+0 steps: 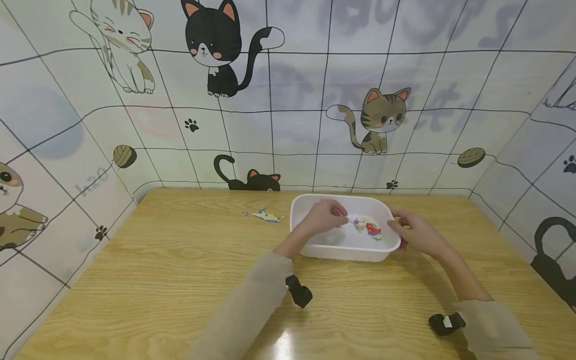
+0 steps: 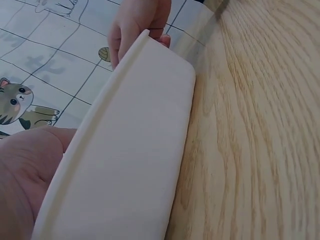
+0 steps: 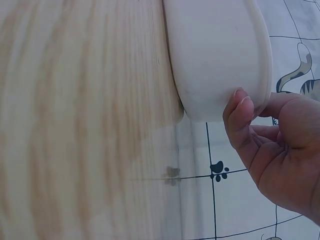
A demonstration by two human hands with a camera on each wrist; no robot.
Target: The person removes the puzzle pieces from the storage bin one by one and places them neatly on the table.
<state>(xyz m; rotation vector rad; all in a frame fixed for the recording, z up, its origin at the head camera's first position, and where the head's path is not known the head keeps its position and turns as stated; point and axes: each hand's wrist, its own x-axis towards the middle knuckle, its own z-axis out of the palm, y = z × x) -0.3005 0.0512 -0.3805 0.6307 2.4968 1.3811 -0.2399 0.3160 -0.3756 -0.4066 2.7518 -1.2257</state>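
A white plastic tray (image 1: 344, 253) stands on the wooden table. My left hand (image 1: 325, 216) reaches over its near side, with curled fingers low inside. They seem to pinch the thin pale end of a small multicoloured piece (image 1: 359, 225); its exact kind is too small to tell. Beside that piece, a red, blue and yellow piece (image 1: 373, 230) lies on the tray floor. At the tray's right end my right hand (image 1: 416, 232) grips the rim, and the right wrist view shows its fingers (image 3: 240, 112) against the outer wall. In the left wrist view the tray wall hides the left fingertips.
Left of the tray on the table (image 1: 180, 260) lie a flat, pointed multicoloured piece (image 1: 268, 216) and a tiny purplish scrap (image 1: 245, 213). A cat-printed backdrop (image 1: 297, 130) rises behind the table and along both sides.
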